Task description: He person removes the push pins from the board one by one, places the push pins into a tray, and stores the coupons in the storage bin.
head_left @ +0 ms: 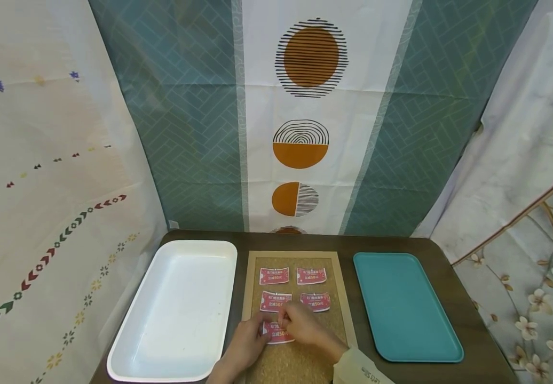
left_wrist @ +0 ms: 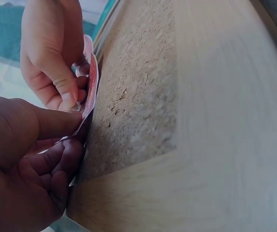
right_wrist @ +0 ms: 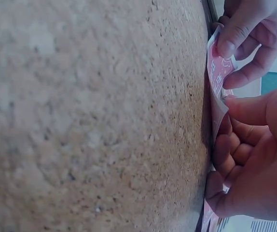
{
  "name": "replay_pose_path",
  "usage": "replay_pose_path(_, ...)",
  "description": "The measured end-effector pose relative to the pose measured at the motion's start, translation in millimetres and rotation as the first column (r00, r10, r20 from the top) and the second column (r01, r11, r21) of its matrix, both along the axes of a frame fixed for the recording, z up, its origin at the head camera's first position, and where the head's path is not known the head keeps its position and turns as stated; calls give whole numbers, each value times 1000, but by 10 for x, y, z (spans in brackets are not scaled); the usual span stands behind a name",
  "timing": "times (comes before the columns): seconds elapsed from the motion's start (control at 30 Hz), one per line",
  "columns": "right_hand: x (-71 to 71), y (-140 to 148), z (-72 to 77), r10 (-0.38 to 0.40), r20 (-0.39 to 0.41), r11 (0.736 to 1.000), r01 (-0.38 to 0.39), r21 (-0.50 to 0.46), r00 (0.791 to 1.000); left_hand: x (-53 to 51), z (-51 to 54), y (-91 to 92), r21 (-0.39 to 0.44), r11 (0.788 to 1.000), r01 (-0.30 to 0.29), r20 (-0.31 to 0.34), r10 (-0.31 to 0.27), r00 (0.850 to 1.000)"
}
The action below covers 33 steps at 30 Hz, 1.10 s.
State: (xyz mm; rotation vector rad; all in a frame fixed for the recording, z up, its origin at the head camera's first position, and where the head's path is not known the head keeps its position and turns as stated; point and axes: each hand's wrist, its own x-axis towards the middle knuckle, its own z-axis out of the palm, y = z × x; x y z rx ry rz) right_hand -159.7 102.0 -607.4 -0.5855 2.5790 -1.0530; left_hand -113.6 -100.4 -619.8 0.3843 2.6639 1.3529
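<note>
Clock centred on the held coupon as the head view shows it, 12 being the far side.

Held coupon (head_left: 278, 335): red, white print, lying on the near part of the cork board (head_left: 281, 365), left of its midline. Left hand (head_left: 249, 338) at about 8:30, arm coming up from 7 o'clock. Grip is a pinch: thumb on the coupon's printed face at its left end. Right hand (head_left: 303, 324) at 2 o'clock, forearm from 4, pale sleeve (head_left: 360, 368) at the wrist. Fingers curled, thumb and finger pinching a small clear bit (left_wrist: 77, 106) against the coupon's upper edge; perhaps a pin, though it is too small and half hidden to be sure. Right wrist view: the paper bends outward from the cork beside the right thumb.

Four more coupons on the board, in two rows. Nearer row: one (head_left: 269, 302) at 12, close to both hands; one (head_left: 315, 302) at 2. Farther row: one (head_left: 274, 276) at 12, one (head_left: 311, 276) at 1.

White tray (head_left: 173, 309) at 9, teal tray (head_left: 408, 306) at 3, both apart from the board. All on a dark brown table (head_left: 464, 320). Beyond it, at 12, a green and white curtain (head_left: 195, 133) with orange discs.
</note>
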Motion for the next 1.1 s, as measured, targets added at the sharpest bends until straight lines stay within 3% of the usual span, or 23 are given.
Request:
replay_pose_path(0.33,-3,41,42,12,-8,1000,-12,-20,1000,30,-13,35,-9,999,-35,-7,35,999)
replay_pose_path(0.6,15,93,122,40,14,998,-40,-50,999,53,0,27,-14,1000,-26,-31,26,999)
replay_pose_path(0.9,-28,215,79,56,27,983,-51,-176,998,62,-9,33,-15,999,-30,-14,30,999)
replay_pose_path(1.1,-53,267,90,54,12,977,-51,-208,998,67,16,17,6,1000,-21,-27,21,999)
